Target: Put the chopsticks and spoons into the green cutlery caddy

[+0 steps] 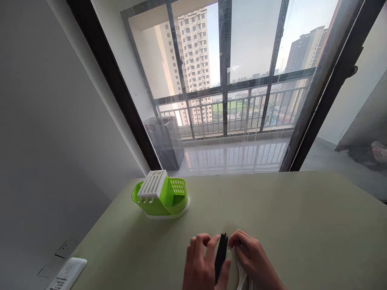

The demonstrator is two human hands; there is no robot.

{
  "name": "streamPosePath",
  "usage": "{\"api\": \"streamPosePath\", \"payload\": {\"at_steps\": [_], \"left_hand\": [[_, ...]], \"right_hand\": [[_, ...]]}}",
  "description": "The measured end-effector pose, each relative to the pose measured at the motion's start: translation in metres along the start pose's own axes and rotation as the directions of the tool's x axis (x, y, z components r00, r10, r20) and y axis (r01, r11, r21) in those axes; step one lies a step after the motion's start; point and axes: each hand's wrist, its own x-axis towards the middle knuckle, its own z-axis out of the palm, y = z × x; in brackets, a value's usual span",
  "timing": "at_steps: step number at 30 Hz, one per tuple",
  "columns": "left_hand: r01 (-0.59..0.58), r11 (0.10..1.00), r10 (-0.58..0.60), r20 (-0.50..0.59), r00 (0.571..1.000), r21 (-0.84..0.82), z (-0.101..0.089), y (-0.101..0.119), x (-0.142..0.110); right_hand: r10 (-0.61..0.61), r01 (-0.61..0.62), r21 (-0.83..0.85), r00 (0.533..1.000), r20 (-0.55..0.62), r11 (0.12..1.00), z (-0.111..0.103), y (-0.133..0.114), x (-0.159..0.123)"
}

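Near the front edge of the view, my left hand (201, 262) is curled around a bundle of slim black sticks (221, 253) that look like chopsticks. The bundle is between its thumb and forefinger, with the upper ends showing. Just to the right, my right hand (252, 257) is closed, fingertips pinched together over a white spoon (241, 276). Part of the spoon is hidden by the hand, and its lower end runs out of view. Farther back on the left stands a green and white utensil holder (163, 197) with a slotted white top and small hooks.
The pale green table (272, 209) reaches to a large glass window (250, 52). A white remote control or power strip (67, 276) lies at the lower left, by a wall socket (64, 249). A grey wall (54, 121) borders the table on the left.
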Motion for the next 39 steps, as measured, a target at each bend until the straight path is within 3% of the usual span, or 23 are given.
{"api": "streamPosePath", "payload": {"at_steps": [3,6,9,12,16,21,32,39], "left_hand": [[0.111,0.992,-0.097,-0.186,0.978,0.067,-0.043,-0.052,0.04],[0.196,0.963,-0.125,-0.335,0.934,0.186,-0.063,-0.109,0.066],[0.193,0.954,-0.113,-0.319,0.941,0.231,-0.068,-0.151,0.077],[0.145,0.974,-0.103,-0.233,0.967,0.172,-0.066,-0.166,0.077],[0.162,0.978,-0.132,-0.207,0.969,0.134,-0.062,-0.147,0.078],[0.152,0.981,-0.146,-0.061,0.987,0.119,-0.057,-0.107,0.09],[-0.067,0.998,0.068,0.061,0.996,-0.016,-0.024,-0.001,0.111],[-0.171,0.984,0.173,0.042,0.984,-0.046,-0.012,0.031,0.11]], "right_hand": [[0.014,-0.014,-0.016,1.0,-0.004,1.0,0.001,0.002,0.0],[0.03,-0.03,-0.024,0.999,-0.014,0.999,0.003,0.004,0.0],[0.035,-0.036,-0.032,0.999,-0.023,0.999,0.004,0.004,0.0],[0.033,-0.034,-0.035,0.999,-0.038,0.999,0.004,0.002,0.0],[0.02,-0.022,-0.022,0.998,-0.052,1.0,0.002,0.0,0.001],[0.011,-0.013,-0.019,0.998,-0.056,1.0,0.002,0.0,0.001],[-0.042,0.04,-0.044,0.998,-0.055,0.998,0.001,0.004,0.0],[-0.012,0.014,0.029,0.997,-0.078,0.999,0.006,0.013,-0.001]]}}
